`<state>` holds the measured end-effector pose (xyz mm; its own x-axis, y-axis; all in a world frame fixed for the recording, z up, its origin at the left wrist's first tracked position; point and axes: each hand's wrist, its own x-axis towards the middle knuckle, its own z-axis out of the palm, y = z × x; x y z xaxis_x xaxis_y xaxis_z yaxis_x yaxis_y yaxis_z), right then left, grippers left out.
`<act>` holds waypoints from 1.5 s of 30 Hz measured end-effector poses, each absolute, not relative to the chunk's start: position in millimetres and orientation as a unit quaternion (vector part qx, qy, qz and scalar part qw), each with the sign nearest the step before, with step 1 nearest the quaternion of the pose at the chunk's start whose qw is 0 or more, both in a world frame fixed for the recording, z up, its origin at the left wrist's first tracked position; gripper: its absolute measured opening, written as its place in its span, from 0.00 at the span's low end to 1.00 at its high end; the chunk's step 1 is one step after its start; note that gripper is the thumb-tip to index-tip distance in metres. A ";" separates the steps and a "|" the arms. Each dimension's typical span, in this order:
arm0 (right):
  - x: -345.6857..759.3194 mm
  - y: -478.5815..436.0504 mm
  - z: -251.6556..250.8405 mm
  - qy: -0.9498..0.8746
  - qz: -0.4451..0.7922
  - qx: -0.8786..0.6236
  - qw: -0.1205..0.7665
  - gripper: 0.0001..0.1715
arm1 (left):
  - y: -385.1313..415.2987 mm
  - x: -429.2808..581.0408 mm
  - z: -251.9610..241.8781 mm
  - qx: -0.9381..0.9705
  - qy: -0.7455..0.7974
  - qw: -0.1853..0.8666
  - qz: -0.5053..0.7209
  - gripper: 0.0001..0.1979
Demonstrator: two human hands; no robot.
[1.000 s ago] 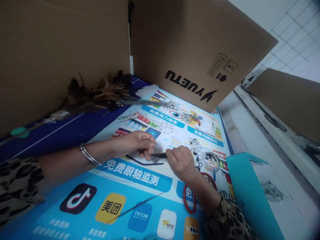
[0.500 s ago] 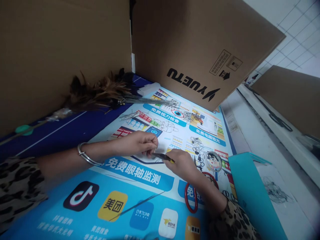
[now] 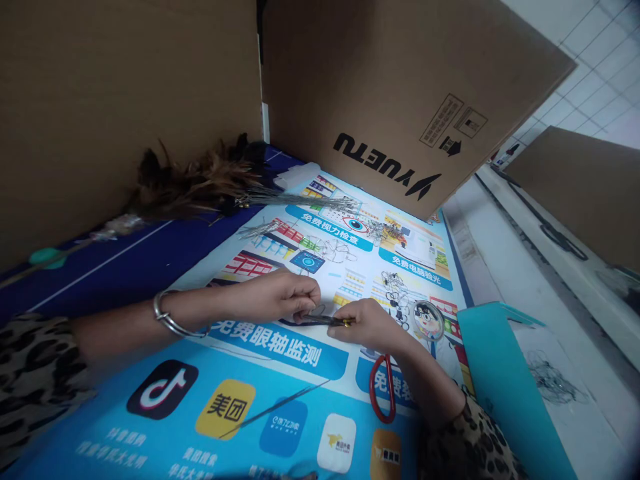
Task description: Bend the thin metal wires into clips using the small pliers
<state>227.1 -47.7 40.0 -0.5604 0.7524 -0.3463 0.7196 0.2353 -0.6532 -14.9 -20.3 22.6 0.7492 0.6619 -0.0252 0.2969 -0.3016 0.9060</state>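
Observation:
My right hand (image 3: 367, 322) is wrapped round a pair of pliers (image 3: 323, 321) with dark jaws and some yellow at the handles. The jaws point left and reach my left fingertips. My left hand (image 3: 295, 297) is closed in a pinch, a silver bangle (image 3: 173, 317) on its wrist. A thin wire (image 3: 323, 309) curves between the left fingers and the pliers; the fingers hide its end. Below the right hand lies a red-handled tool (image 3: 383, 390), partly covered by the forearm.
Straight wires (image 3: 300, 199) and dark brown feathers (image 3: 200, 177) lie at the back left. Tangled wire pieces (image 3: 333, 250) and small black rings (image 3: 397, 303) are on the printed sheet (image 3: 320, 427). Cardboard (image 3: 390, 87) walls the back; a teal box (image 3: 515, 387) holding wire stands right.
My right hand has turned and shifted slightly, bringing the pliers nearly level, with their jaws under my left fingertips. A small curve of wire now shows between the hands.

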 end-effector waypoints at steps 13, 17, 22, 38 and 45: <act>224.1 -51.4 26.9 -0.866 0.240 -0.432 0.082 0.04 | -24.1 -10.8 18.9 0.703 0.366 0.578 0.195 0.07; 216.4 -56.9 17.2 -0.879 0.137 -0.439 0.125 0.02 | -13.8 -15.8 14.5 0.722 0.374 0.542 0.212 0.07; 223.6 -54.0 19.2 -0.879 0.193 -0.411 0.149 0.04 | -11.5 -21.8 23.5 0.816 0.298 0.469 0.159 0.08; 226.4 -59.7 13.3 -0.904 -0.228 -0.297 0.206 0.12 | -13.1 -15.7 4.7 0.555 0.362 0.711 0.236 0.15; 223.1 -62.8 15.5 -0.900 -0.284 -0.271 0.191 0.12 | -19.1 -12.3 8.1 0.532 0.372 0.729 0.219 0.15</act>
<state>223.1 -62.8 15.5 -0.7802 0.3796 0.4972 0.5962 0.6918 0.4073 -12.3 -19.1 8.1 0.6275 0.7150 -0.3084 0.0756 0.3382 0.9380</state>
